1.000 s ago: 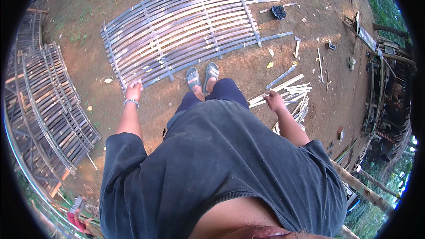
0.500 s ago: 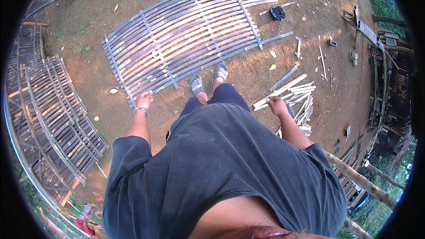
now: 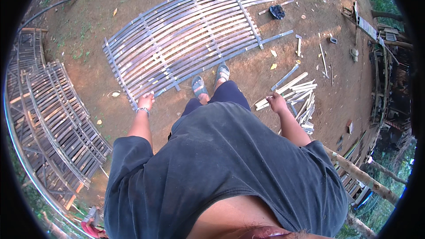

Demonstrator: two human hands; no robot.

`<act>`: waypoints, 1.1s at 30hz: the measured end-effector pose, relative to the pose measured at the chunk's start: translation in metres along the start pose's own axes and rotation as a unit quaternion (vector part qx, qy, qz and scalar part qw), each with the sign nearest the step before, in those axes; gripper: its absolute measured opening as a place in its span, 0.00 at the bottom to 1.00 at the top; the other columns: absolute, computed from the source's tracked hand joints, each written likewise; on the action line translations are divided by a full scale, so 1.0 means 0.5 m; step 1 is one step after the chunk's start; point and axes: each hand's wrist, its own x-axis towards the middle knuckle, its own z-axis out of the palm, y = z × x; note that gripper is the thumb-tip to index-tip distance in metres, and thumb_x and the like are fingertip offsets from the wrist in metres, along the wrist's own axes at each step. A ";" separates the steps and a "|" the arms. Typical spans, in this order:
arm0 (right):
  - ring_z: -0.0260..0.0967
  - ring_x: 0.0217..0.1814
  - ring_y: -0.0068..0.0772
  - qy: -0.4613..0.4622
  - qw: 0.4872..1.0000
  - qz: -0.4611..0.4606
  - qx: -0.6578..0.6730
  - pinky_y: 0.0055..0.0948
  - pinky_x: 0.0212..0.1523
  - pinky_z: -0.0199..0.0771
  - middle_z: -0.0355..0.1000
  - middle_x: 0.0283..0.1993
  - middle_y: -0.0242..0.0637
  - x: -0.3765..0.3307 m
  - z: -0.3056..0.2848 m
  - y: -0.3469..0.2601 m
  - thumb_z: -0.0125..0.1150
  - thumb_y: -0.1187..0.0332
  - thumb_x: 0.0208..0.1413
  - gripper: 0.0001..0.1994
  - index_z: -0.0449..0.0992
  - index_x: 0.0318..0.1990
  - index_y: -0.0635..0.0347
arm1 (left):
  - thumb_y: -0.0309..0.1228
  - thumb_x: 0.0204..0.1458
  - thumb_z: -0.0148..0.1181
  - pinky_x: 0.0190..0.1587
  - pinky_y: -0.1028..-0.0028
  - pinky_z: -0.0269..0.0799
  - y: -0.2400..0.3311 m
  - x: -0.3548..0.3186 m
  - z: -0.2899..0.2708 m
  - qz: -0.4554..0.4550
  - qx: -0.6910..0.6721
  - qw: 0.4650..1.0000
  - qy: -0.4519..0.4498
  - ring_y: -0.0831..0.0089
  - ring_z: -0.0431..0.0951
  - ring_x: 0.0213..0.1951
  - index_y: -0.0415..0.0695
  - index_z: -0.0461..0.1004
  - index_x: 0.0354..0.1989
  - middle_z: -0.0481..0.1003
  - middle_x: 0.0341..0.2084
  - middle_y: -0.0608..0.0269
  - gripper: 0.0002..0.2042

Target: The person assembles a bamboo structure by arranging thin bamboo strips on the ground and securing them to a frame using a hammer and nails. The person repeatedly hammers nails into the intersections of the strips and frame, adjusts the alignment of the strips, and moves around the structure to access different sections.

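Note:
My left hand [image 3: 146, 101], with a bracelet at the wrist, hangs left of my legs, its fingers curled in and no object showing in them. Below it in view lies a large slatted bamboo panel [image 3: 186, 33] on the dirt, near its left corner. My right hand [image 3: 276, 102] hangs on the other side with fingers bent inward; nothing is seen sticking out of it. Beneath that hand is a loose pile of pale split strips [image 3: 297, 89], partly hidden by the hand and forearm. My sandalled feet [image 3: 199, 86] stand at the panel's near edge.
A hammer [image 3: 299, 46] and a dark plastic bag [image 3: 277, 12] lie right of the panel. Slatted bamboo structures [image 3: 66, 119] stand at left. A wooden pole [image 3: 361, 175] crosses at lower right. Part of another person in red [image 3: 90, 228] shows at lower left.
The view has shifted slightly, so the left structures sit a little lower. Both hands keep nearly the same pose and place; nothing was picked up or put down.

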 end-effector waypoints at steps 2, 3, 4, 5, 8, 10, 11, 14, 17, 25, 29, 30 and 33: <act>0.77 0.38 0.36 0.036 0.998 -0.042 -0.011 0.33 0.43 0.74 0.79 0.35 0.42 0.009 0.013 0.000 0.63 0.58 0.58 0.20 0.77 0.50 0.65 | 0.42 0.58 0.62 0.37 0.77 0.76 -0.016 -0.008 -0.005 -0.010 -0.004 1.000 -0.003 0.78 0.78 0.30 0.36 0.78 0.43 0.79 0.33 0.64 0.18; 0.76 0.36 0.34 0.016 0.999 -0.028 -0.002 0.32 0.42 0.74 0.78 0.33 0.41 0.014 0.012 -0.006 0.63 0.57 0.58 0.19 0.77 0.49 0.64 | 0.42 0.58 0.62 0.37 0.77 0.76 -0.023 -0.013 -0.008 -0.015 -0.011 1.000 -0.001 0.78 0.78 0.31 0.36 0.78 0.44 0.79 0.33 0.64 0.18; 0.76 0.35 0.33 0.017 0.999 -0.031 -0.003 0.32 0.41 0.74 0.78 0.33 0.41 0.022 0.014 -0.006 0.63 0.57 0.58 0.19 0.77 0.49 0.64 | 0.42 0.58 0.62 0.37 0.77 0.77 -0.030 -0.017 -0.011 -0.020 -0.017 1.000 0.000 0.77 0.78 0.31 0.35 0.78 0.44 0.79 0.33 0.63 0.18; 0.76 0.34 0.33 0.019 0.999 -0.033 -0.004 0.32 0.40 0.74 0.78 0.32 0.41 0.028 0.015 -0.010 0.63 0.57 0.58 0.19 0.77 0.49 0.64 | 0.41 0.58 0.62 0.37 0.77 0.76 -0.036 -0.020 -0.015 -0.021 -0.026 0.999 0.000 0.77 0.78 0.31 0.34 0.77 0.43 0.79 0.32 0.63 0.19; 0.75 0.33 0.32 0.010 0.999 -0.040 -0.003 0.32 0.40 0.74 0.78 0.32 0.40 0.036 0.006 -0.039 0.63 0.57 0.58 0.19 0.77 0.48 0.64 | 0.42 0.58 0.61 0.36 0.77 0.76 -0.043 -0.024 -0.029 -0.039 -0.032 0.999 0.006 0.77 0.77 0.30 0.36 0.77 0.43 0.79 0.31 0.65 0.18; 0.76 0.34 0.33 0.007 0.999 -0.040 -0.012 0.32 0.40 0.74 0.78 0.33 0.41 0.036 -0.004 -0.054 0.63 0.57 0.58 0.19 0.77 0.48 0.64 | 0.42 0.59 0.61 0.36 0.77 0.75 -0.036 -0.027 -0.030 -0.043 -0.039 0.998 0.012 0.78 0.76 0.30 0.37 0.77 0.43 0.78 0.31 0.66 0.18; 0.76 0.35 0.34 0.009 0.999 -0.039 -0.021 0.33 0.41 0.74 0.78 0.33 0.41 0.038 -0.006 -0.056 0.63 0.56 0.58 0.20 0.77 0.48 0.64 | 0.42 0.59 0.61 0.35 0.77 0.75 -0.032 -0.028 -0.029 -0.045 -0.043 0.998 0.015 0.79 0.76 0.29 0.37 0.77 0.43 0.78 0.31 0.67 0.18; 0.77 0.39 0.37 0.008 0.999 -0.040 -0.028 0.34 0.44 0.74 0.79 0.36 0.43 0.036 -0.023 -0.090 0.63 0.56 0.58 0.20 0.77 0.49 0.63 | 0.43 0.59 0.61 0.34 0.78 0.73 -0.016 -0.028 -0.032 -0.038 -0.055 0.998 0.019 0.80 0.75 0.29 0.38 0.77 0.44 0.77 0.30 0.68 0.18; 0.77 0.42 0.40 0.005 0.999 -0.047 -0.022 0.35 0.46 0.74 0.79 0.38 0.44 0.042 -0.026 -0.101 0.63 0.55 0.58 0.20 0.78 0.49 0.61 | 0.42 0.59 0.61 0.33 0.79 0.72 -0.022 -0.006 -0.041 -0.018 -0.035 0.999 0.016 0.80 0.75 0.28 0.37 0.77 0.43 0.77 0.30 0.68 0.17; 0.77 0.46 0.41 -0.012 0.999 -0.032 -0.032 0.35 0.50 0.73 0.79 0.42 0.45 0.049 -0.037 -0.133 0.63 0.54 0.57 0.21 0.78 0.49 0.61 | 0.42 0.59 0.61 0.33 0.79 0.70 0.000 -0.010 -0.042 -0.011 -0.060 0.998 0.033 0.80 0.75 0.28 0.37 0.78 0.41 0.77 0.29 0.69 0.17; 0.76 0.51 0.46 -0.026 0.999 -0.037 -0.018 0.37 0.53 0.73 0.78 0.46 0.49 0.069 -0.028 -0.135 0.63 0.53 0.56 0.21 0.78 0.49 0.61 | 0.43 0.59 0.61 0.35 0.79 0.71 -0.021 -0.020 -0.050 -0.030 -0.049 0.998 0.033 0.80 0.75 0.28 0.37 0.78 0.42 0.78 0.29 0.69 0.18; 0.75 0.53 0.49 -0.025 0.999 -0.044 -0.004 0.38 0.55 0.72 0.78 0.47 0.51 0.070 -0.029 -0.140 0.63 0.53 0.56 0.22 0.78 0.50 0.60 | 0.43 0.59 0.61 0.35 0.79 0.72 -0.025 -0.022 -0.050 -0.036 -0.048 0.998 0.032 0.80 0.75 0.28 0.37 0.78 0.42 0.78 0.30 0.68 0.18; 0.75 0.53 0.49 -0.015 0.998 -0.056 -0.015 0.38 0.54 0.72 0.78 0.47 0.51 0.062 -0.031 -0.157 0.62 0.52 0.56 0.22 0.78 0.50 0.60 | 0.43 0.59 0.61 0.36 0.78 0.72 -0.036 -0.027 -0.054 -0.037 -0.045 0.998 0.033 0.80 0.76 0.29 0.36 0.78 0.43 0.78 0.31 0.67 0.18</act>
